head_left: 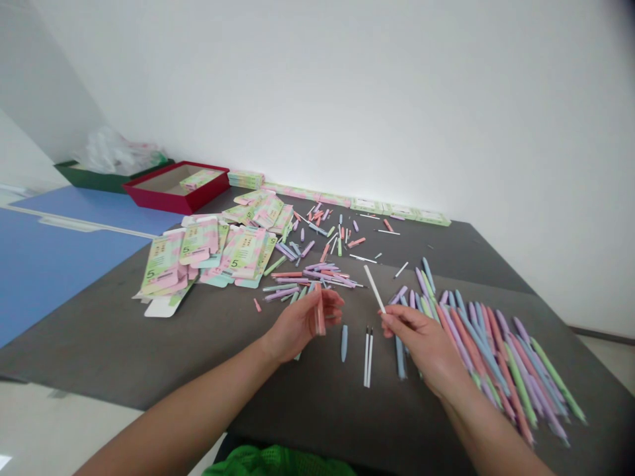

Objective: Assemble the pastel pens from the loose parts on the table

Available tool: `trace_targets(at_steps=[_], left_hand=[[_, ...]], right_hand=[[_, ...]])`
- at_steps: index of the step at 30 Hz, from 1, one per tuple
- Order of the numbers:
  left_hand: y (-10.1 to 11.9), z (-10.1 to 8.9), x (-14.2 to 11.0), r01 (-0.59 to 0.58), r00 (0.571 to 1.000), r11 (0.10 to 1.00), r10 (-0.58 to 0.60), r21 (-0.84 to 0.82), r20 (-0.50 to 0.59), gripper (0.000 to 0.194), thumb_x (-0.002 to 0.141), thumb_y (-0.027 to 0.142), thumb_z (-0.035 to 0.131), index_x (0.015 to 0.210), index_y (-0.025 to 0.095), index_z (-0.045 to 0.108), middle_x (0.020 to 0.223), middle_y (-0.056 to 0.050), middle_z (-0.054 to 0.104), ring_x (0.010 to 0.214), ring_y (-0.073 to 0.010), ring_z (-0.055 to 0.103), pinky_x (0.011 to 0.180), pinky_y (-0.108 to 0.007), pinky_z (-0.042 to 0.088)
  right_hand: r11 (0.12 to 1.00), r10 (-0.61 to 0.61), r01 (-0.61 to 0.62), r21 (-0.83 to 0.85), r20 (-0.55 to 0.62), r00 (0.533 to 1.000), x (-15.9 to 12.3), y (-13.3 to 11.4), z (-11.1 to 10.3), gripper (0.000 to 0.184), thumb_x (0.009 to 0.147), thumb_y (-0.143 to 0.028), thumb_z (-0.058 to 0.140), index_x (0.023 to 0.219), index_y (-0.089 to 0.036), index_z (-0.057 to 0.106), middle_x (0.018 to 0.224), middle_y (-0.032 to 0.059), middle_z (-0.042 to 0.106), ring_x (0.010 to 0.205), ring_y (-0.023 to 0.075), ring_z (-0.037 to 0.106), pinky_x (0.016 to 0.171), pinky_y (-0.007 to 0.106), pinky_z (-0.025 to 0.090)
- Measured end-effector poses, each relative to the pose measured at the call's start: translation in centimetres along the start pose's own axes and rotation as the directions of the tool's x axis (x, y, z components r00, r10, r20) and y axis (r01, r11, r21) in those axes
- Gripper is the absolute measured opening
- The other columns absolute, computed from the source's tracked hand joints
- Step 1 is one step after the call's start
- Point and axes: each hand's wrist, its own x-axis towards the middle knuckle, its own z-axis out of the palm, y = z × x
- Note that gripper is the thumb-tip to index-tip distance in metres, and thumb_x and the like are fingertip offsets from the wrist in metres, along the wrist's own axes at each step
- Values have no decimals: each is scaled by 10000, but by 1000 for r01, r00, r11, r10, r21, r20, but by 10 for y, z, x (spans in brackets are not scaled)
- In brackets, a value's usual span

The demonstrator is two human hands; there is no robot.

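My left hand (305, 320) is closed around a pink pen barrel (320, 316), held upright just above the dark grey table (149, 344). My right hand (421, 344) pinches a thin white refill (374, 287) that slants up and to the left. Between the hands lie a blue pen cap (344, 342) and two white refills (368, 357). A row of several assembled pastel pens (496, 350) lies under and to the right of my right hand.
Loose pen parts (317, 271) and flat pastel packaging cards (208, 251) cover the table's middle and left. A red tray (173, 188) and a green box (99, 175) stand at the back left near the white wall. A blue surface (44, 264) lies to the left.
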Motion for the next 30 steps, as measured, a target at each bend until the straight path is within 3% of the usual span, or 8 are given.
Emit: trace_targets(at_steps=[4,7,14,19,22,24,27,30], left_hand=[[-3,2,-4,-121,991,823,128,555,26,248,786,394,564,812,181,690,623,-19,590,623,-139,527,685,-249,412],[-5,5,-4,-89,992,682,129,726,0,254,797,385,538,879,197,686,455,21,515,541,-148,492,642,-253,384],[17,8,10,-116,960,642,269,758,-81,230,749,375,584,623,185,615,613,-11,593,638,-157,515,615,-237,367],[68,-8,32,-93,849,660,443,745,-287,219,756,388,540,719,178,590,598,7,547,561,-125,477,561,-230,352],[94,-23,42,16,787,514,523,858,-328,164,744,316,524,800,182,601,513,49,458,482,-112,397,509,-231,288],[103,-32,45,78,779,403,546,912,-308,163,720,299,546,813,181,610,588,33,533,556,-128,463,555,-236,313],[108,-43,46,158,815,222,521,962,-254,177,696,324,577,779,178,631,711,-3,621,689,-175,537,631,-256,340],[107,-50,48,191,848,125,479,974,-228,168,676,339,599,691,175,633,657,-11,618,674,-196,538,622,-271,328]], right_hand=[[997,-12,18,78,-69,998,2,5,-1,254,770,-437,595,822,-194,642,693,14,612,681,171,561,685,287,414],[988,1,17,154,-119,993,7,11,-3,271,764,-439,603,855,-186,641,712,20,615,677,169,557,689,293,411],[947,32,60,316,-279,960,13,23,-5,313,737,-469,614,865,-186,650,720,23,611,652,160,541,665,291,417],[936,48,58,346,-289,956,10,30,-6,297,738,-462,614,866,-196,650,725,18,616,651,161,547,655,289,420],[935,51,53,349,-283,958,9,35,-8,288,742,-449,617,886,-201,649,740,17,622,658,159,554,667,291,421],[933,50,56,355,-281,958,8,37,-9,287,742,-449,617,885,-203,650,738,17,623,659,160,555,666,291,422],[928,59,52,368,-283,957,6,37,-10,288,737,-454,622,890,-210,648,736,14,624,663,166,556,662,293,422],[930,60,50,365,-284,957,3,37,-11,268,746,-444,624,890,-218,643,726,7,615,668,161,552,669,288,417]])
